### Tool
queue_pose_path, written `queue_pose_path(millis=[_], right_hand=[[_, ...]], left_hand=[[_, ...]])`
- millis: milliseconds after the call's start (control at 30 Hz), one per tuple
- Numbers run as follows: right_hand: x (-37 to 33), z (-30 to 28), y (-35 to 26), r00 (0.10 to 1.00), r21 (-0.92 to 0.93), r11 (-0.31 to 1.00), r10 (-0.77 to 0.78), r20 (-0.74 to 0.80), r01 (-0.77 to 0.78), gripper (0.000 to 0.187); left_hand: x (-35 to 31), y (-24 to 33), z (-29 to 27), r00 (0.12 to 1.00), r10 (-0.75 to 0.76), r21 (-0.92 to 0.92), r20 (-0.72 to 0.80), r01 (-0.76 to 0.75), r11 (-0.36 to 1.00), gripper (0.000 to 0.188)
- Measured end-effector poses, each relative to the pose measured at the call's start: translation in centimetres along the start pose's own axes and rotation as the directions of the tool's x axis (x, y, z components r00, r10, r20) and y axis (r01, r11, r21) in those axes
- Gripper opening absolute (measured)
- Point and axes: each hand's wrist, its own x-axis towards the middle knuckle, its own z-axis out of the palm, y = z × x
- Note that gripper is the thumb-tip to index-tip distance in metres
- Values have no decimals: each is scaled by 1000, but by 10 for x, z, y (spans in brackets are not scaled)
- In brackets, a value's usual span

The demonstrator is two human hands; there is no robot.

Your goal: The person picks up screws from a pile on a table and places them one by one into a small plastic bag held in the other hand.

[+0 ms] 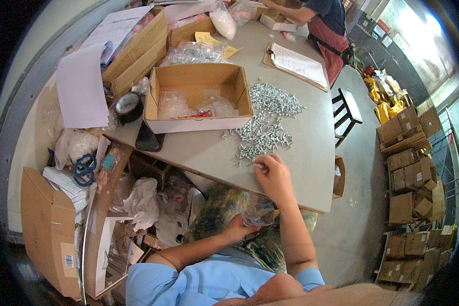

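My right hand is over the table's near edge, beside the closest end of a spread of small silvery screws. Its fingers are curled together, and whatever they hold, if anything, is hidden. Lower down, in front of the table edge, my left hand grips a small clear plastic bag. The screws lie in a thick heap farther off and thin out toward me. Left of them stands an open cardboard box with clear plastic bags and something red inside.
A clipboard lies farther back, near a co-worker. Black tape and a dark phone sit left of the box. Blue-handled scissors rest at the lower left. A black stool and stacked cartons stand rightward.
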Motion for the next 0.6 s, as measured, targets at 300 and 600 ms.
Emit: queue_pose_path(millis=[300, 600], right_hand=[[16, 23, 9, 992, -156, 982, -111, -54, 102, 14], [-29, -27, -2, 932, 80, 995, -76, 354, 51, 11]], left_hand=[[-7, 34, 1, 997, -71, 73, -6, 72, 995, 38], [0, -8, -1, 994, 41, 176, -98, -23, 984, 37]])
